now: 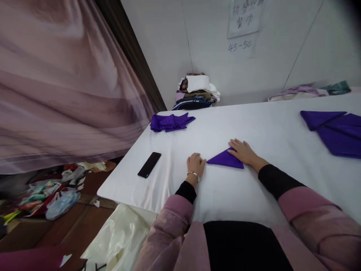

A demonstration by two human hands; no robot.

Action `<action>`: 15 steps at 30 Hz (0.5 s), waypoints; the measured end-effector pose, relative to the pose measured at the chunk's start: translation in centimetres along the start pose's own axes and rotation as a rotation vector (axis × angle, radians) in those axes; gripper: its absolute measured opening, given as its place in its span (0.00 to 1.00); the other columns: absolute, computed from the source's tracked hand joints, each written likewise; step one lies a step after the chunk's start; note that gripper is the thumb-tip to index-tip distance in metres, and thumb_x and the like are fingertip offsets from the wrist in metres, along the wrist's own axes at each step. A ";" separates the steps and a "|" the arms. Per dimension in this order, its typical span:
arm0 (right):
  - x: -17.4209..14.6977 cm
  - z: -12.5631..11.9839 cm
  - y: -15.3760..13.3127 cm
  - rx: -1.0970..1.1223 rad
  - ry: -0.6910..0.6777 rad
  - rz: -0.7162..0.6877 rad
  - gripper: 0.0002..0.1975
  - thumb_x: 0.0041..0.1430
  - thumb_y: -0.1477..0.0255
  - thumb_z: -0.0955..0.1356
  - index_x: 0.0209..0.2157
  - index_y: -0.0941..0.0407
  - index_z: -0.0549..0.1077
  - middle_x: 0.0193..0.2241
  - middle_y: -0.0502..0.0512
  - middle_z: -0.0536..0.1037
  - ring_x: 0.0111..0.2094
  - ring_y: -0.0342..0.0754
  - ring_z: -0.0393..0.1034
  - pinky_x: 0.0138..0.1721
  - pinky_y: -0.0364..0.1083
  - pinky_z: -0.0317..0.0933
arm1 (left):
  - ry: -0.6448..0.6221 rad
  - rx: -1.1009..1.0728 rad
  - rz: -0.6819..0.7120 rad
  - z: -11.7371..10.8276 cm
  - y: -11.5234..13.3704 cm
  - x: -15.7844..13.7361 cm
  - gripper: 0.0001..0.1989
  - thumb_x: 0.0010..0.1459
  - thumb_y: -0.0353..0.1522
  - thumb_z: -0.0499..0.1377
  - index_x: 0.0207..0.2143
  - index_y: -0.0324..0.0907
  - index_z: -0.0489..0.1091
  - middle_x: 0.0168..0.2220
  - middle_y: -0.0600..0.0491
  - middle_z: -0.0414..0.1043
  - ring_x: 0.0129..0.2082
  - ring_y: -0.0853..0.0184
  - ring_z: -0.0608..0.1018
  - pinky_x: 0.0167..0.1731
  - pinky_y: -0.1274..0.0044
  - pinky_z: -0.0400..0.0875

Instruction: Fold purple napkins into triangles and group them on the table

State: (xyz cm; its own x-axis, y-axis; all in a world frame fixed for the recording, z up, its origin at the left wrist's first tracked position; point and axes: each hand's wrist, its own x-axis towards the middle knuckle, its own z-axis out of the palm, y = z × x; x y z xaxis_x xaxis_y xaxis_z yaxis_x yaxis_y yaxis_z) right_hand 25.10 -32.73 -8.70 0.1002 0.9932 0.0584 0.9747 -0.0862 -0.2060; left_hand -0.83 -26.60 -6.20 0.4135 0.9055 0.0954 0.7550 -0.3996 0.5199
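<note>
A small purple cloth napkin (225,159), folded into a flat triangle, lies on the white-covered table (254,195). Its narrow left tip meets my left hand (195,165), whose fingers are curled and closed at that corner; the fingertips are partly hidden. My right hand (243,151) lies flat, palm down, over the napkin's upper right edge with its fingers stretched out. To the left of my left hand lies a black phone (149,165).
A crumpled purple cloth (170,122) lies at the table's far left corner. More folded purple cloths (338,133) lie at the right. Stacked clothes (196,92) stand behind the table by the wall. A pink curtain (62,82) hangs at left; bags (62,203) lie below.
</note>
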 end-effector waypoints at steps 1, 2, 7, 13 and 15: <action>0.0 0.1 0.0 0.001 0.001 0.000 0.32 0.63 0.53 0.50 0.59 0.56 0.59 0.63 0.59 0.55 0.64 0.56 0.43 0.59 0.63 0.42 | 0.021 -0.014 -0.006 -0.2 0.2 0.0 0.08 0.59 0.33 0.55 0.28 0.43 0.69 0.50 0.50 0.69 0.55 0.64 0.66 0.59 0.62 0.50; 0.1 0.1 0.1 0.004 0.002 0.000 0.32 0.62 0.52 0.50 0.59 0.56 0.59 0.63 0.59 0.55 0.64 0.56 0.43 0.59 0.63 0.42 | 0.042 -0.024 0.007 -0.2 0.5 0.0 0.07 0.60 0.33 0.54 0.31 0.43 0.70 0.51 0.50 0.69 0.54 0.65 0.67 0.59 0.62 0.50; 0.2 0.4 0.1 0.001 0.020 -0.005 0.31 0.62 0.53 0.51 0.59 0.55 0.59 0.62 0.59 0.56 0.63 0.56 0.44 0.58 0.63 0.43 | -0.027 0.020 0.338 1.1 4.4 0.0 0.16 0.63 0.39 0.50 0.50 0.46 0.64 0.58 0.50 0.62 0.61 0.64 0.59 0.61 0.62 0.47; 0.2 0.1 -0.2 0.016 -0.011 0.020 0.29 0.63 0.56 0.50 0.60 0.55 0.59 0.63 0.58 0.54 0.64 0.54 0.42 0.60 0.61 0.41 | -0.257 0.244 0.538 4.3 6.9 0.3 0.34 0.60 0.50 0.44 0.63 0.40 0.47 0.65 0.45 0.46 0.65 0.58 0.47 0.61 0.59 0.42; 0.2 -0.1 -0.1 0.034 -0.019 0.015 0.29 0.63 0.56 0.50 0.60 0.53 0.58 0.63 0.57 0.54 0.64 0.54 0.43 0.60 0.61 0.40 | -0.289 0.306 0.541 4.9 6.8 0.3 0.37 0.60 0.52 0.42 0.63 0.38 0.45 0.65 0.43 0.45 0.65 0.57 0.47 0.61 0.59 0.43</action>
State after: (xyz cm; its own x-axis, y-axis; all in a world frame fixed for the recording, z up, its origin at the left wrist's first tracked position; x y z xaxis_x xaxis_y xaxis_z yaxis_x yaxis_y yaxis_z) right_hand 25.07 -32.54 -8.58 0.1102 0.9932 0.0365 0.9658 -0.0983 -0.2399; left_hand 6.88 -29.74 -6.82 0.8604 0.5092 0.0214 0.4959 -0.8461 0.1955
